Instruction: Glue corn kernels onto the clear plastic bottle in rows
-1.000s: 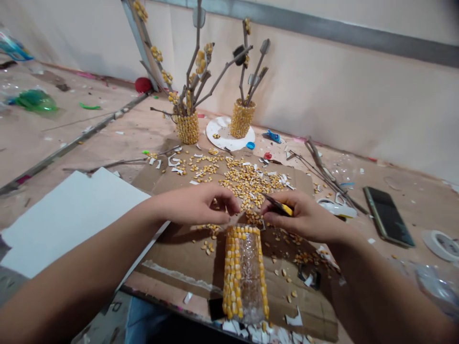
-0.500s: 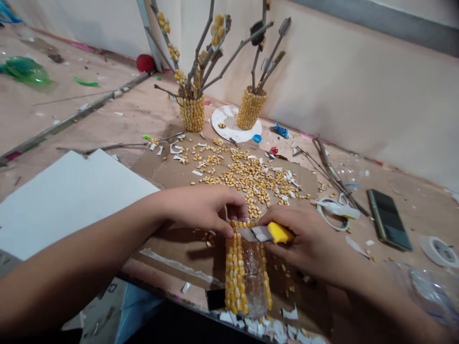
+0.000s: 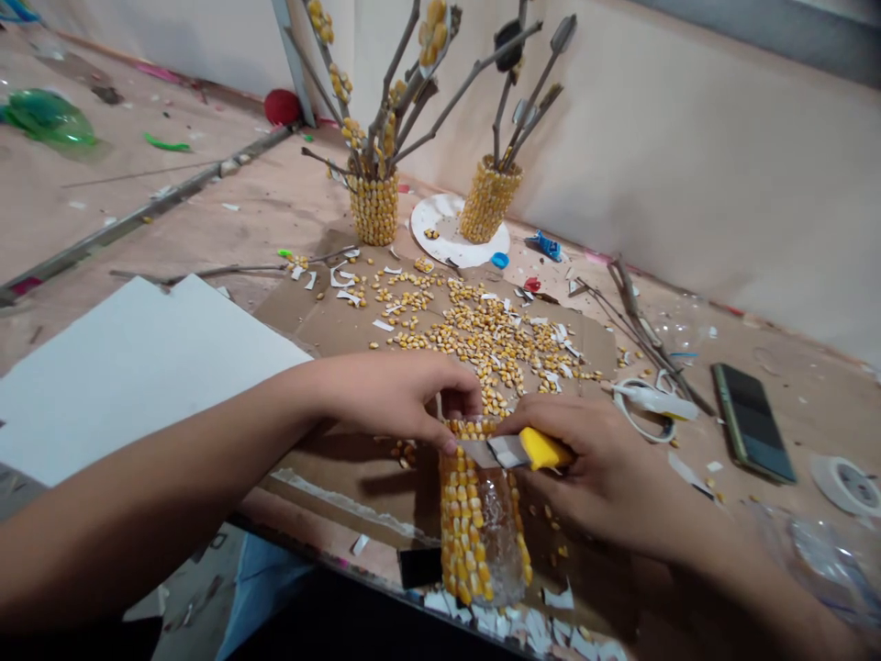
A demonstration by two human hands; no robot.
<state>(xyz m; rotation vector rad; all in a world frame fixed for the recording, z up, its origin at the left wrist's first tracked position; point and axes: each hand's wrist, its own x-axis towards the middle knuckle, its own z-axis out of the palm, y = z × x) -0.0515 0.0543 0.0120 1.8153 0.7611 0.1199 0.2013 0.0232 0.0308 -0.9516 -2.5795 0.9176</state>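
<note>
A clear plastic container (image 3: 501, 542), with corn kernels stuck in rows on its sides, stands near the table's front edge. Part of its front wall is bare plastic. My left hand (image 3: 427, 399) grips the rim, thumb in front and fingers curled behind it. In my right hand (image 3: 585, 459) is a utility knife (image 3: 542, 450) with a yellow handle. Its blade points left across the upper front of the container, close to my left thumb. Whether the blade touches kernels or plastic is not clear. Beyond my hands, loose corn kernels (image 3: 492, 330) lie spread on cardboard (image 3: 309, 321).
Two kernel-covered pots (image 3: 373, 213) hold branches at the back, one on a white disc (image 3: 430, 243). White sheets (image 3: 130, 367) lie at left. A phone (image 3: 753, 422), a tape roll (image 3: 846, 485), a glue tube (image 3: 653, 402) and sticks (image 3: 640, 321) are at right. Paper scraps (image 3: 529, 629) litter the front edge.
The whole view has shifted slightly, so things sit a little further right. Both hands keep their hold, and the blade stays by the rim with hardly any visible movement.
</note>
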